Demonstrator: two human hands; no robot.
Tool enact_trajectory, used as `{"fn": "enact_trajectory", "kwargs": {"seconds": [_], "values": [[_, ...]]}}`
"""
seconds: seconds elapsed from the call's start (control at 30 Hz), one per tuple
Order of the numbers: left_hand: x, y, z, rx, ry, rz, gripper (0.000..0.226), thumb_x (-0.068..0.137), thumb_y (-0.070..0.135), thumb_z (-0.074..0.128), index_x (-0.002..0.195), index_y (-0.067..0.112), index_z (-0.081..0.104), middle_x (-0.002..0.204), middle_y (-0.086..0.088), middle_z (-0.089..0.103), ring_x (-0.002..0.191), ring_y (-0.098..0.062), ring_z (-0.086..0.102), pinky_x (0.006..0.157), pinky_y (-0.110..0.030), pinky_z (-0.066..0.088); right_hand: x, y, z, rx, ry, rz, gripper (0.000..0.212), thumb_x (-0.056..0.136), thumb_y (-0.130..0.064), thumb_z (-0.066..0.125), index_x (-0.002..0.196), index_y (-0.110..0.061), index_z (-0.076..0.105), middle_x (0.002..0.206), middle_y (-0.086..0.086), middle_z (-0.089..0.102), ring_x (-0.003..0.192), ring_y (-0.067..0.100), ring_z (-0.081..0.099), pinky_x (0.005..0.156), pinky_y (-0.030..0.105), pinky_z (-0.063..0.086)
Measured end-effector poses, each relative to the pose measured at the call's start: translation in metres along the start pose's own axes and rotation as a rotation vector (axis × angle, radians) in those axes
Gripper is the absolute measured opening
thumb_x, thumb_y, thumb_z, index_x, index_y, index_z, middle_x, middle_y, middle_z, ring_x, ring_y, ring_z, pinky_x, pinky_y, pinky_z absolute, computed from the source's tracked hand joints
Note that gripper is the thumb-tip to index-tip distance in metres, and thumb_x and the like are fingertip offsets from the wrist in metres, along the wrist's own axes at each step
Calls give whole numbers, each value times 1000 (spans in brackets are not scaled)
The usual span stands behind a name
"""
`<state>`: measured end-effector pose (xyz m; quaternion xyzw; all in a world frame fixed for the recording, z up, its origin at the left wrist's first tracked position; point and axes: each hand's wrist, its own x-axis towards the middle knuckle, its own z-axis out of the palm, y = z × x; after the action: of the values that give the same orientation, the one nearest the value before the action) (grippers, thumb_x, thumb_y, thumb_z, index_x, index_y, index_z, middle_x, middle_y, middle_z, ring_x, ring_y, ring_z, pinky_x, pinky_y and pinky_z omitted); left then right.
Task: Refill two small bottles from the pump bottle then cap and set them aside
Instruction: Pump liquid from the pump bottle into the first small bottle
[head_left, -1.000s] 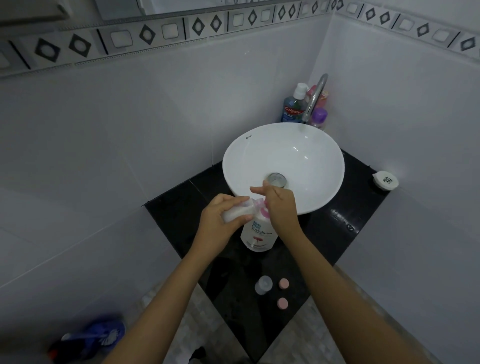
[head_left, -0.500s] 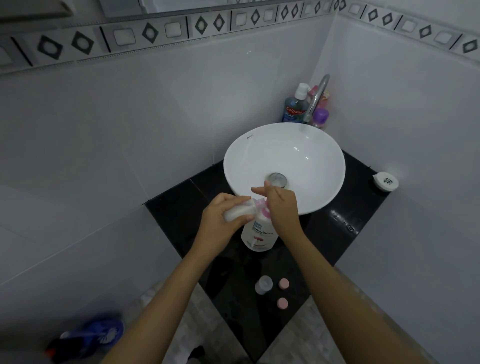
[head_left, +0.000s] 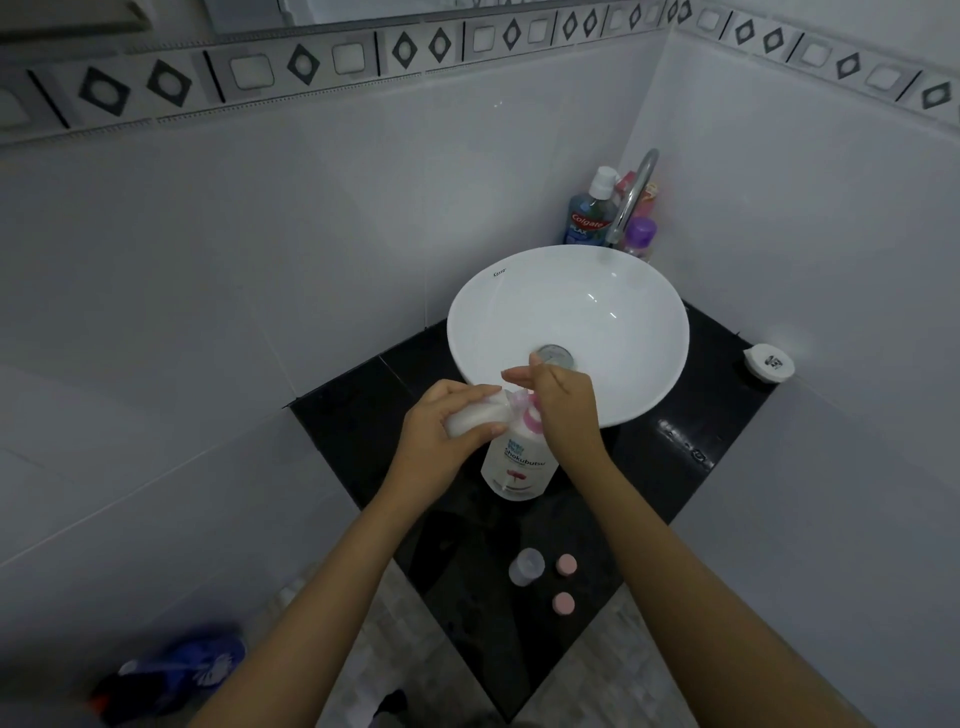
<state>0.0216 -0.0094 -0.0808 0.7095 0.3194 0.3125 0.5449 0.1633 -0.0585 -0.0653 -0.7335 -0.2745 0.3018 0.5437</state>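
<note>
A white pump bottle (head_left: 519, 462) with a pink collar stands on the black counter (head_left: 363, 415) in front of the basin. My left hand (head_left: 441, 436) holds a small white bottle (head_left: 475, 415) tilted on its side, its mouth at the pump's spout. My right hand (head_left: 563, 400) rests flat on top of the pump head, fingers stretched out. Nearer to me on the counter stand a second small clear bottle (head_left: 526, 566) without a cap and two pink caps (head_left: 566, 565), (head_left: 563, 603).
A white round basin (head_left: 597, 291) fills the counter's back, with a chrome tap (head_left: 634, 192) and several bottles (head_left: 589, 218) behind it. A small white lidded dish (head_left: 769, 362) sits at the right corner. White tiled walls close in left and right. A blue object (head_left: 176, 670) lies on the floor.
Hardly anything differs: both hands stay at the pump bottle. The view has shifted slightly.
</note>
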Motion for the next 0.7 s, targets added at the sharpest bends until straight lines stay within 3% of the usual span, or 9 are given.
{"fn": "enact_trajectory", "kwargs": {"seconds": [0.13,0.27,0.3,0.43,0.6,0.7], "values": [[0,0,3,84,-1,-6,39,77,17,74,115,21,64,108,3,57,99,-2,55,80,-10,46,-1,5,2,-41,25,2,37,98,-23,43,94,-6,75,93,5,72,87,17,63,87,35,49],[0,5,0,154,13,36,39,76,17,75,114,20,64,108,3,57,96,0,54,80,-10,43,-4,-4,-5,-56,-19,-35,33,98,-27,45,96,-9,72,90,1,69,82,7,62,72,11,47],[0,6,-1,170,22,50,39,76,18,75,113,20,64,106,4,57,95,1,54,80,-9,42,-4,-7,-6,-35,-21,-41,33,98,-29,45,98,-8,71,91,4,70,80,7,62,70,11,48],[0,8,1,211,32,45,43,78,19,73,120,18,60,105,7,55,93,5,52,78,-10,40,-4,-15,-5,58,-12,0,35,98,-25,44,103,-2,70,95,12,71,77,13,64,79,27,49],[1,7,3,271,38,43,38,82,20,69,119,18,60,106,9,51,92,9,49,74,-7,37,-6,-15,-7,41,-15,0,35,98,-23,44,100,-1,71,92,9,70,75,8,63,76,24,48],[0,4,1,281,59,35,36,83,20,67,119,18,59,107,8,50,91,10,48,74,-3,38,-6,-15,-7,37,-20,-6,34,98,-22,44,96,-2,71,92,11,70,78,14,66,84,31,50]]}}
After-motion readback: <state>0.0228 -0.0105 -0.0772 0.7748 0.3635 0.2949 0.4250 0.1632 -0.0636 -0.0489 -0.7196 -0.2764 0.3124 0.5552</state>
